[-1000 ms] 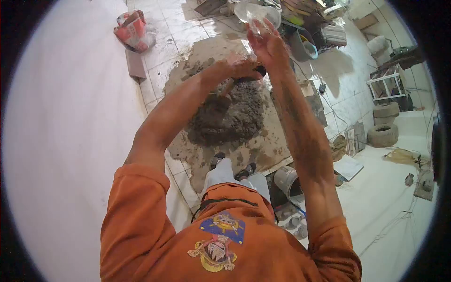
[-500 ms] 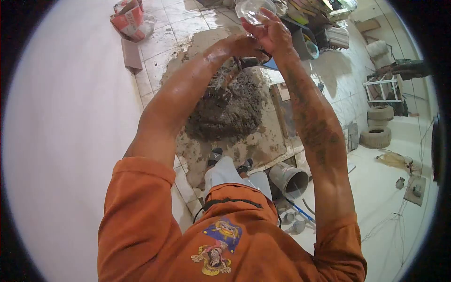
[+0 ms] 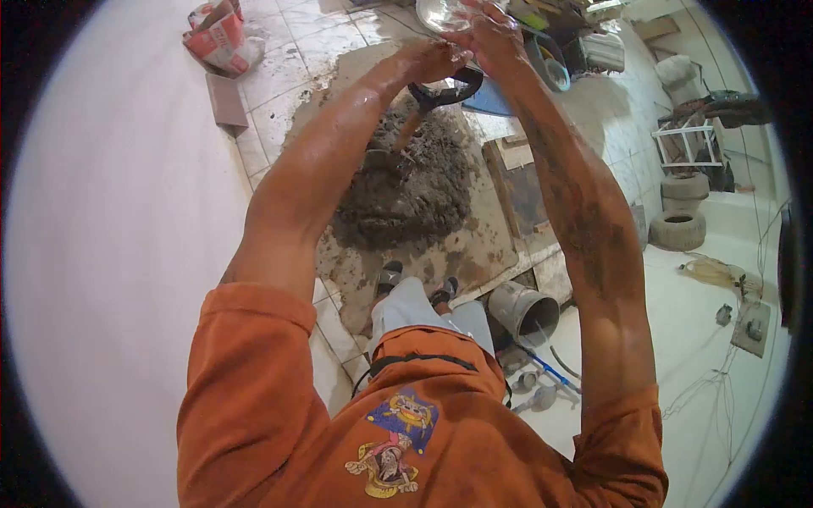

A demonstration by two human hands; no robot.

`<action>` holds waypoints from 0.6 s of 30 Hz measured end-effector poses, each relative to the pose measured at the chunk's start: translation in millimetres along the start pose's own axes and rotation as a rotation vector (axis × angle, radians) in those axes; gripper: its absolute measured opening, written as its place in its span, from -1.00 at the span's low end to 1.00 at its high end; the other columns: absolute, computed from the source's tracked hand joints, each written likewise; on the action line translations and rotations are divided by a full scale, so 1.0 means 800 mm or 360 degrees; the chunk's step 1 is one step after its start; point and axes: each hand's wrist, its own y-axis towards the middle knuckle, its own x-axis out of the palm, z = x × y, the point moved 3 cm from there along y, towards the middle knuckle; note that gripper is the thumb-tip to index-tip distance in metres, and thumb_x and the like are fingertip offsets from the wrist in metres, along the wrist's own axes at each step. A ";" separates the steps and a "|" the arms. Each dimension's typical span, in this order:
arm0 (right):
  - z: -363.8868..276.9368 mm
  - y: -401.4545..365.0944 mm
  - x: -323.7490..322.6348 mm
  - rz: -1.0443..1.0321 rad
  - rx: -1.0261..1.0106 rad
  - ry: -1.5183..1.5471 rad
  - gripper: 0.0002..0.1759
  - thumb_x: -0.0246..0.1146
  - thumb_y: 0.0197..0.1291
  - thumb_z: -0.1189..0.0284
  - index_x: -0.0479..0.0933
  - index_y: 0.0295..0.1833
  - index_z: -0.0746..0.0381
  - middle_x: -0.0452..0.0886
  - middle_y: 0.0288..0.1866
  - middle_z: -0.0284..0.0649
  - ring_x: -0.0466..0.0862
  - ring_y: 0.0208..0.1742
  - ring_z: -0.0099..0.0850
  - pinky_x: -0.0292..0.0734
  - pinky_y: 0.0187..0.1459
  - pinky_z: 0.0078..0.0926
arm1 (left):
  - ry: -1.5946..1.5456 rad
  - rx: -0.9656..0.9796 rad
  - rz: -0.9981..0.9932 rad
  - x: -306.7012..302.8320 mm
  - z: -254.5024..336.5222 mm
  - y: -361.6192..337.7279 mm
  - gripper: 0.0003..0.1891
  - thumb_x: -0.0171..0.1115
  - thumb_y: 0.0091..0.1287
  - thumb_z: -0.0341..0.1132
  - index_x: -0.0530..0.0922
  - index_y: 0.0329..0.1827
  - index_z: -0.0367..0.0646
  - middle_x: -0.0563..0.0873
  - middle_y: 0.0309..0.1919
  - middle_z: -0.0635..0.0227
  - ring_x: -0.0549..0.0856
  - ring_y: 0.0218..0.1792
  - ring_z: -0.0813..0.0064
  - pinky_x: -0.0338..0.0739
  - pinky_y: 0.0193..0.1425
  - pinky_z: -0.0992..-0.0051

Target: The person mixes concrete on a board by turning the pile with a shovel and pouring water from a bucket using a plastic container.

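Both hands are raised together at the top of the view, their skin shiny and wet-looking. My left hand (image 3: 442,59) is curled close to my right wrist, its fingers partly hidden. My right hand (image 3: 495,35) has its fingers stretched out and holds nothing that I can see. Just below my left hand is the black D-shaped handle (image 3: 450,96) of a shovel. Its wooden shaft (image 3: 409,131) slopes down into a heap of wet grey mortar (image 3: 415,199), where the blade is mostly covered. A clear plastic container (image 3: 440,15) shows behind my fingers.
Mortar lies on a smeared board (image 3: 487,245) before my feet. A torn red-and-white bag (image 3: 224,42) and a brown tile (image 3: 226,100) lie at the left wall. A grey bucket (image 3: 512,309) lies tipped at right, beyond it tires (image 3: 677,230) and a white rack (image 3: 690,146).
My left hand has risen away from in front of the shovel handle, which now shows more fully. My right hand's fingers are less spread. The view has shifted slightly.
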 end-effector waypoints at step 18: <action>0.026 0.082 -0.021 0.0716 0.0231 -0.0948 -0.58 -0.01 0.16 0.49 0.38 0.17 0.16 0.41 -0.34 -0.33 0.38 -0.43 -0.54 0.51 -0.39 -0.49 | -0.0289 -0.0303 -0.0082 -0.041 -0.053 -0.010 -0.65 -0.17 0.39 -0.07 0.49 -0.18 -0.14 0.58 -0.54 0.25 0.64 -0.49 0.41 0.54 -0.41 0.34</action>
